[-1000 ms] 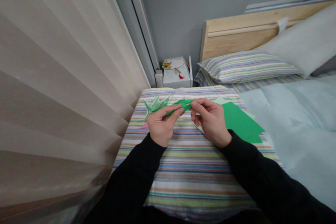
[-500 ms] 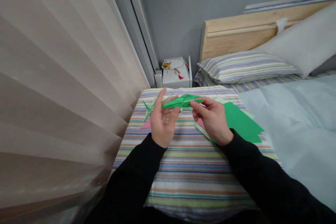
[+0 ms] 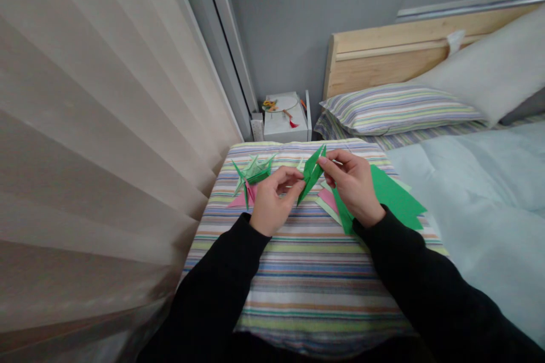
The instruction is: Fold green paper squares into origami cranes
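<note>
A folded piece of green origami paper stands tilted between my two hands, above the striped cloth. My left hand pinches its left edge between thumb and fingers. On the other side, my right hand grips its upper right edge the same way. Left of my left hand lie folded paper cranes in green and pink. Flat green paper sheets lie partly beneath my right hand, with pink paper and pale green edges showing beside them.
The striped cloth covers the table under my arms. Close on the left hangs a pleated curtain. A bed with a pale blue quilt adjoins on the right. Behind the table, a small white cabinet holds a tasselled ornament.
The green folded paper has turned from nearly level to steeply tilted. My left hand's raised fingers have closed on its edge, and the cranes on the left show more fully.
</note>
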A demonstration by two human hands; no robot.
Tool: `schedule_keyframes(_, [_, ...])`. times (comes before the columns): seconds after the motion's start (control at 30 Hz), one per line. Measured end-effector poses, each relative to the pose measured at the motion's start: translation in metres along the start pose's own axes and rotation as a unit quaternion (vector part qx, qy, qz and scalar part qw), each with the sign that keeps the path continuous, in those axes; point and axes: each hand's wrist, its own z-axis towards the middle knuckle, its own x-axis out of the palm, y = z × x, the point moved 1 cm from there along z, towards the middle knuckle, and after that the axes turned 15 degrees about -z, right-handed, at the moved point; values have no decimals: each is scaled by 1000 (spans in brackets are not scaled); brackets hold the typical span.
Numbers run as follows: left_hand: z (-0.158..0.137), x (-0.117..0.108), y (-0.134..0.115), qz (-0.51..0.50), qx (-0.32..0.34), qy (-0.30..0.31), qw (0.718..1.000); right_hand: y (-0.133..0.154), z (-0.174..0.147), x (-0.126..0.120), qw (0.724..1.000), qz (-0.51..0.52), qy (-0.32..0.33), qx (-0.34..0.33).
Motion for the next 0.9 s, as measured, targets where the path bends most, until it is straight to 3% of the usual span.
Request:
schedule_keyframes(0.23, [-2,6,-4,-73,-35,13,997,-2,-5,9,995,40,94,9])
schedule_keyframes(0.47, [-3,6,-3,-34,-56,-16,998,-7,-5,10,997,37,61,-3])
schedule_keyframes(0.9, [0,6,-5,-20,-14,-49,999,-12,-8,11,996,26,75,-27])
